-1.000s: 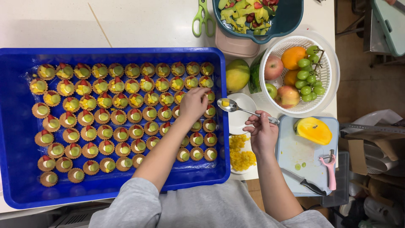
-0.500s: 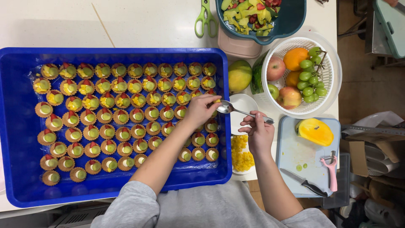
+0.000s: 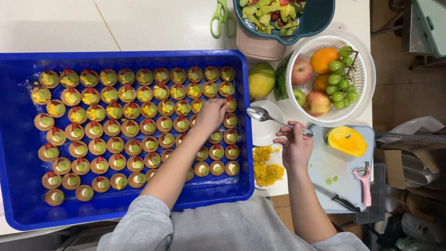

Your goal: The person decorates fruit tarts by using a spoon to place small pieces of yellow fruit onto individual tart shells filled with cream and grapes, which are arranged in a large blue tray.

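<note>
The left hand [image 3: 211,115] reaches palm-down, fingers pinched over the tartlets [image 3: 116,125]; the right hand [image 3: 295,146] grips a spoon [image 3: 274,118], level.

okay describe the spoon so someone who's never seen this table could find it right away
Start at the big blue plastic crate of small fruit tarts; just past its right wall sits a small white dish. Above it the right hand holds a shiny metal spoon. It is the only silver utensil there, its bowl empty.
</note>
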`<move>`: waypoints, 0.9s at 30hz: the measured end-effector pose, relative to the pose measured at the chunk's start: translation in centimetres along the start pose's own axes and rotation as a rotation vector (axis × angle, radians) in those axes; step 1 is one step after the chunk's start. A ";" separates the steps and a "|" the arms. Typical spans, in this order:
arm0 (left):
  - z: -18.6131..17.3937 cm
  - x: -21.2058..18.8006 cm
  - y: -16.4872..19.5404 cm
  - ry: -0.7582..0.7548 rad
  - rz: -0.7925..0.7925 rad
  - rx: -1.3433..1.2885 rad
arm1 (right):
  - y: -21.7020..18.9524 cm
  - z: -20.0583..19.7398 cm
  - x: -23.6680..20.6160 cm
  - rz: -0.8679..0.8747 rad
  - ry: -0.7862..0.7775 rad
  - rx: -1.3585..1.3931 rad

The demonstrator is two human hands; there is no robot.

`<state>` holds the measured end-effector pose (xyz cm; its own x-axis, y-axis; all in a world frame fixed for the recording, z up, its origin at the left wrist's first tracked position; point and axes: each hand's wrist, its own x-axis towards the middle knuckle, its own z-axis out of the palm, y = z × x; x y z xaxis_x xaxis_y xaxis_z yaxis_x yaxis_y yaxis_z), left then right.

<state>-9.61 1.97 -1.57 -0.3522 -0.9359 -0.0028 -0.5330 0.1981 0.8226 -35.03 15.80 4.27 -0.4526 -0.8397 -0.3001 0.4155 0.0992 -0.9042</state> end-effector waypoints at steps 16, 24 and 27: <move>0.5 -0.8 0.3 -0.051 -0.052 0.061 | 0.5 0.9 -0.2 0.009 -0.014 -0.020; 0.0 -0.9 0.1 -0.030 -0.067 0.063 | 0.3 1.2 -0.3 0.006 -0.038 -0.021; 0.0 -0.7 0.0 -0.046 -0.080 0.084 | 0.2 1.1 -0.4 0.006 -0.041 -0.010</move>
<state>-9.38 2.60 -1.57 -0.3400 -0.9357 -0.0945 -0.6224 0.1486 0.7684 -33.87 15.55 4.51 -0.4168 -0.8604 -0.2933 0.4103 0.1098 -0.9053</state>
